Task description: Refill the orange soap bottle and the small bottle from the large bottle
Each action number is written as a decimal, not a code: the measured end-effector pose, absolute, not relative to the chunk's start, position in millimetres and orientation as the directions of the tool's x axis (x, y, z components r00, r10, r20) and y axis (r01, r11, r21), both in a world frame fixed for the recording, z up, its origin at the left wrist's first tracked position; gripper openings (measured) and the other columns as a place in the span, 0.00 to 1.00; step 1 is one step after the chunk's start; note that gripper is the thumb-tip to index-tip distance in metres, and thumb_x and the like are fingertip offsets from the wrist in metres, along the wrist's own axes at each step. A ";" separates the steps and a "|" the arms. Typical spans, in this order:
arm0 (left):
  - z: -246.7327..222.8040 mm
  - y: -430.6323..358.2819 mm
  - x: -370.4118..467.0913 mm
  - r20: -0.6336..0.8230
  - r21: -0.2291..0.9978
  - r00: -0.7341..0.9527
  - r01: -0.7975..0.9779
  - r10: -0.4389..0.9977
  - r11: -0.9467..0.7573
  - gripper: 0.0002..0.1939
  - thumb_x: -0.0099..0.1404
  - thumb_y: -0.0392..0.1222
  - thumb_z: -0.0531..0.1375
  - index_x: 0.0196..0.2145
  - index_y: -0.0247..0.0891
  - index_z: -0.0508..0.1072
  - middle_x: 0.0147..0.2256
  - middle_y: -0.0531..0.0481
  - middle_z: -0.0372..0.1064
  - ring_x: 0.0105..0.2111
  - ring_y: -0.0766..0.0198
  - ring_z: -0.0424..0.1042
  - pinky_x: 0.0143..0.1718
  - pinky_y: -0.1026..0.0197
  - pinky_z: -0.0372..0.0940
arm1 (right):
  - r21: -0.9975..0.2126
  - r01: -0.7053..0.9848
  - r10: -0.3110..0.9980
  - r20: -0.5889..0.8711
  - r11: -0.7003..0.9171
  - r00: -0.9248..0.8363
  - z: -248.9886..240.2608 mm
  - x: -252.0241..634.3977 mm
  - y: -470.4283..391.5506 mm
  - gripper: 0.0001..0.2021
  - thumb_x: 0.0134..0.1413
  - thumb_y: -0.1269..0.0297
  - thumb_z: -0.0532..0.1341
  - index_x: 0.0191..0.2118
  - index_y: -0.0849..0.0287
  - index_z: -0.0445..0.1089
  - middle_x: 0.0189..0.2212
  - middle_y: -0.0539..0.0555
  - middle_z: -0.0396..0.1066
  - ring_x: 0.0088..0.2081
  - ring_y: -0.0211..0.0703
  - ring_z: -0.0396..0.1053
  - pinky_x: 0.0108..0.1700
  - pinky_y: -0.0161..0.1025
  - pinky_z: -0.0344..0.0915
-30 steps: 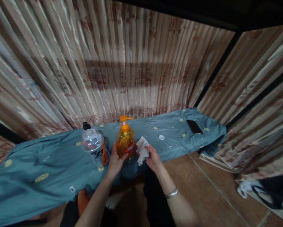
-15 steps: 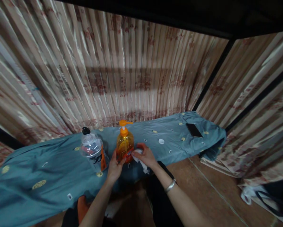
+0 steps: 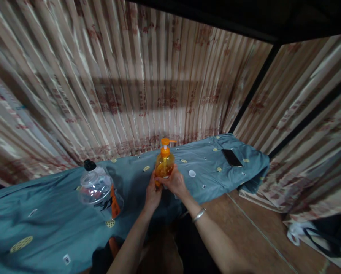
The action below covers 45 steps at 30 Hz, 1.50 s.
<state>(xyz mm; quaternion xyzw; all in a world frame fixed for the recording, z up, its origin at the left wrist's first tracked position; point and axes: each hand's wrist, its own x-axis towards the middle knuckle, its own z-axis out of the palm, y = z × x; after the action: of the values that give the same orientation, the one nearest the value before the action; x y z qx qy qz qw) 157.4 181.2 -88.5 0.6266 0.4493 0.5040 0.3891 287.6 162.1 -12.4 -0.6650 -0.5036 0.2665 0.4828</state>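
An orange pump bottle [image 3: 165, 163] with amber liquid stands upright in front of me, its spout pointing right. My left hand [image 3: 153, 194] is closed around the bottle's lower left side. Across the lower front and right side of the bottle lies my right hand [image 3: 174, 182], its fingers bent and pressed against it. A white tissue is mostly hidden under that hand; only a small pale edge shows. To the left stands a clear plastic bottle [image 3: 94, 188] with a black cap and an orange and black label.
A blue-green patterned cloth [image 3: 53, 213] covers the long surface. A dark phone [image 3: 232, 157] lies on its right part. Pleated curtains [image 3: 147, 76] hang behind, and a dark frame post [image 3: 254, 89] rises at the right. Brown floor [image 3: 230, 220] shows below.
Both hands and the pump bottle have shifted right, away from the clear bottle. My right hand has moved in across the bottle's front, covering most of the tissue. The view has turned slightly.
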 end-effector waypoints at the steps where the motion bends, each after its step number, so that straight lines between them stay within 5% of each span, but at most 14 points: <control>1: -89.6 182.4 164.2 0.280 0.942 0.103 0.165 0.955 -0.294 0.25 0.70 0.50 0.63 0.62 0.40 0.70 0.62 0.38 0.66 0.58 0.47 0.70 0.57 0.37 0.67 | -0.900 0.433 0.925 0.124 -0.048 0.359 -11.1 296.1 167.3 0.38 0.34 0.51 0.79 0.53 0.56 0.68 0.37 0.57 0.81 0.42 0.59 0.79 0.42 0.45 0.70; 11: -104.8 165.5 168.9 0.236 0.958 0.129 0.135 0.963 -0.253 0.32 0.69 0.45 0.63 0.67 0.40 0.64 0.69 0.35 0.59 0.68 0.43 0.60 0.68 0.32 0.53 | -0.663 0.717 0.887 0.173 -0.217 0.428 -5.1 384.4 228.6 0.39 0.46 0.47 0.75 0.58 0.64 0.66 0.45 0.65 0.82 0.49 0.63 0.80 0.43 0.43 0.72; 25: -93.5 145.1 132.4 0.190 0.974 0.053 0.115 0.980 -0.195 0.28 0.60 0.45 0.65 0.59 0.42 0.73 0.63 0.37 0.69 0.65 0.45 0.66 0.65 0.39 0.61 | -0.696 0.678 0.846 0.195 -0.237 0.496 -11.1 426.9 245.8 0.40 0.45 0.45 0.76 0.58 0.64 0.66 0.45 0.68 0.81 0.49 0.64 0.80 0.46 0.47 0.75; 31: -86.3 132.8 122.4 0.113 0.992 0.082 0.040 0.990 -0.116 0.25 0.62 0.40 0.66 0.57 0.42 0.73 0.62 0.38 0.70 0.61 0.48 0.71 0.61 0.41 0.65 | -0.832 0.492 0.779 0.122 -0.257 0.615 -11.5 428.8 210.8 0.44 0.40 0.44 0.75 0.60 0.64 0.67 0.48 0.68 0.80 0.51 0.64 0.79 0.49 0.48 0.73; 34: -80.8 127.0 119.6 0.067 0.998 0.115 -0.001 0.991 -0.067 0.23 0.65 0.41 0.67 0.57 0.38 0.73 0.60 0.39 0.69 0.59 0.48 0.71 0.60 0.39 0.66 | -0.921 0.341 0.812 0.050 -0.187 0.581 -3.7 419.9 198.6 0.36 0.36 0.45 0.76 0.51 0.61 0.73 0.44 0.65 0.81 0.51 0.64 0.77 0.50 0.49 0.71; 38: -71.4 119.2 123.3 -0.028 0.997 0.203 -0.063 0.979 0.041 0.18 0.69 0.47 0.65 0.53 0.37 0.75 0.55 0.41 0.72 0.52 0.51 0.74 0.53 0.41 0.70 | -0.968 0.242 0.900 0.046 -0.067 0.433 0.1 372.5 181.7 0.24 0.39 0.39 0.73 0.32 0.56 0.76 0.36 0.57 0.81 0.45 0.54 0.78 0.47 0.44 0.70; 42: -61.7 104.5 130.0 -0.124 0.971 0.251 -0.169 0.960 0.170 0.20 0.70 0.48 0.64 0.55 0.37 0.73 0.56 0.41 0.71 0.51 0.52 0.74 0.51 0.43 0.72 | -0.964 -0.255 0.987 -0.104 -0.071 0.121 -13.1 299.1 153.6 0.24 0.37 0.39 0.74 0.27 0.56 0.76 0.25 0.50 0.76 0.30 0.44 0.72 0.34 0.39 0.65; 45: -59.7 93.2 130.3 -0.158 0.943 0.234 -0.251 0.959 0.217 0.21 0.70 0.47 0.64 0.58 0.38 0.72 0.56 0.40 0.71 0.51 0.52 0.74 0.50 0.44 0.73 | -0.945 -0.309 0.991 -0.128 -0.108 0.044 -21.2 261.7 132.4 0.23 0.34 0.42 0.76 0.28 0.56 0.77 0.24 0.49 0.76 0.27 0.42 0.69 0.31 0.39 0.63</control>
<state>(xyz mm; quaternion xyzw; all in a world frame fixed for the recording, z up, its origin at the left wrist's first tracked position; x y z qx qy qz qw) 130.3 93.2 -59.7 0.4258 0.4157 0.4584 0.6601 261.7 132.4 -21.2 -0.4611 -0.3696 0.5842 0.5563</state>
